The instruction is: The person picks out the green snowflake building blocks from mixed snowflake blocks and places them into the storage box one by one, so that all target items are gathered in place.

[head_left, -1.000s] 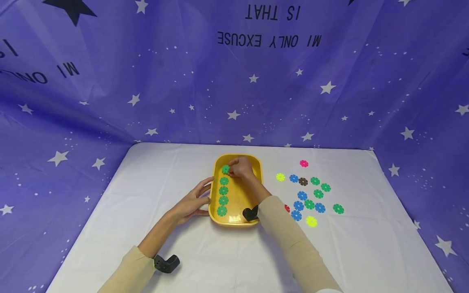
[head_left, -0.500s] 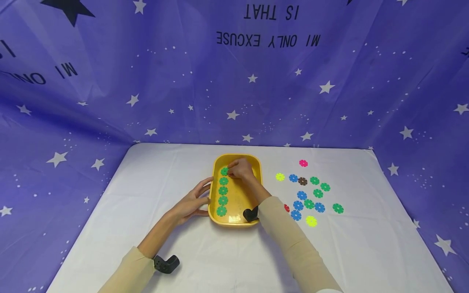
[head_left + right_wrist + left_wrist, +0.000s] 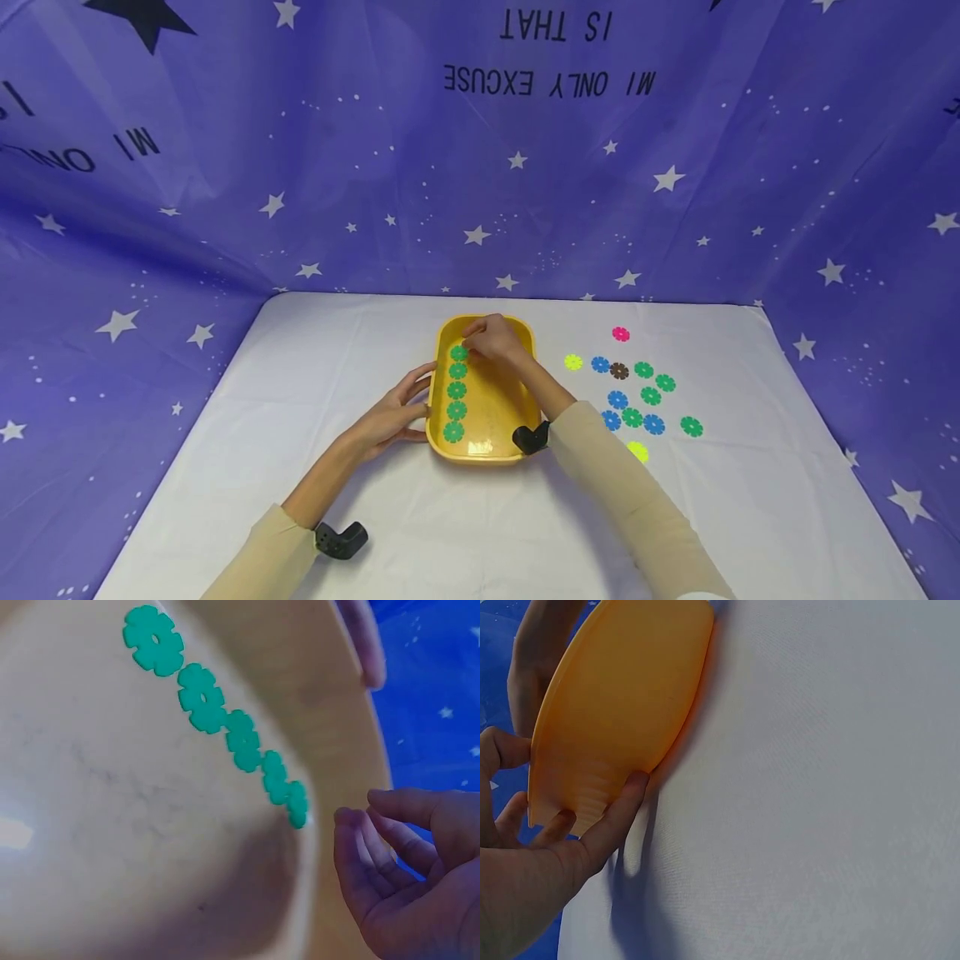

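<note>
A yellow plastic tray [image 3: 491, 417] stands on the white-covered table. Along its left side, several green notched snowflake discs [image 3: 457, 390] lie flat in a straight column. My left hand [image 3: 386, 421] is spread against the tray's outer left wall; in the left wrist view, its fingertips [image 3: 636, 780] touch that wall. Inside the far end of the tray, my right hand [image 3: 497, 340] hovers beside the farthest green disc [image 3: 459, 353]. The right wrist view shows that hand's loosely bent fingers [image 3: 352, 855] with nothing between them, just past the end of the column [image 3: 242, 741].
To the right of the tray lie scattered loose discs: green [image 3: 651, 396], blue [image 3: 618, 400], yellow [image 3: 573, 362], brown [image 3: 619, 372] and pink [image 3: 621, 334]. The right sleeve [image 3: 622, 475] passes over the table near them. A purple star-printed cloth [image 3: 420, 183] hangs behind.
The farthest green disc has been slid toward the column and let go. My right fingers have lifted off it, and the right forearm has shifted to the right. The left hand stays put.
</note>
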Motion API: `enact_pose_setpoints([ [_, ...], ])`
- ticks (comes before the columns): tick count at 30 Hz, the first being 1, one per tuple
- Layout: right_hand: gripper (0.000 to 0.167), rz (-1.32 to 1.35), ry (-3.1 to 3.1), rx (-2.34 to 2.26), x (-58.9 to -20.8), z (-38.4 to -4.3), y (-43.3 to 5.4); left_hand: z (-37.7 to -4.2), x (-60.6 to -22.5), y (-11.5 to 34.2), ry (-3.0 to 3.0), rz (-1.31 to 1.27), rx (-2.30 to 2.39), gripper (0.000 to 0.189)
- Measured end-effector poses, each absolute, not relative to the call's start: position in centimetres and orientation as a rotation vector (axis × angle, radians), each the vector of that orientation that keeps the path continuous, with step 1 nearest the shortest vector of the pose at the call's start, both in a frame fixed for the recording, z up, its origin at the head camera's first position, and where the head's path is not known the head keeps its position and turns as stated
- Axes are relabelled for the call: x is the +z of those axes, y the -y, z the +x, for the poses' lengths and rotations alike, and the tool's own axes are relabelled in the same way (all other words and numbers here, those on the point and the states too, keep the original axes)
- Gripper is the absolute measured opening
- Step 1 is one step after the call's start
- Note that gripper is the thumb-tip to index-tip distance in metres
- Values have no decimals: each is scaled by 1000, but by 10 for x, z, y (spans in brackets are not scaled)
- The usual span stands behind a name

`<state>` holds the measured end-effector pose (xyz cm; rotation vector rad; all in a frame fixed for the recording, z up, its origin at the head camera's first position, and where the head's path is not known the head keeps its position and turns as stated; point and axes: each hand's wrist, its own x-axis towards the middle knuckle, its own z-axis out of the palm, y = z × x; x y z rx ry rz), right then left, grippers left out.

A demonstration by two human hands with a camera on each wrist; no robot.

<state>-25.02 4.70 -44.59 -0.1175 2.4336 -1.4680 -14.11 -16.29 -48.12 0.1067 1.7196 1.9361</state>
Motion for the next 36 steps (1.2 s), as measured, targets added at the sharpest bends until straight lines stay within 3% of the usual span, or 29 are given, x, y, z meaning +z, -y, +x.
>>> enact_pose_setpoints([
  [10,27,-345,-2473,-1434,-401,-234,-86,-141,-483,164,-1717,108,1946,81],
  [19,23,-318,-2551,-1456,-382,-217,-155,-143,-485,164,-1711,117,1952,82],
  [29,30,-207,-2728,-1396,-386,-184,-251,-141,-482,162,-1724,106,1946,83],
  [36,40,-51,-2766,-1358,-413,-162,-309,-142,-482,162,-1728,97,1943,82],
])
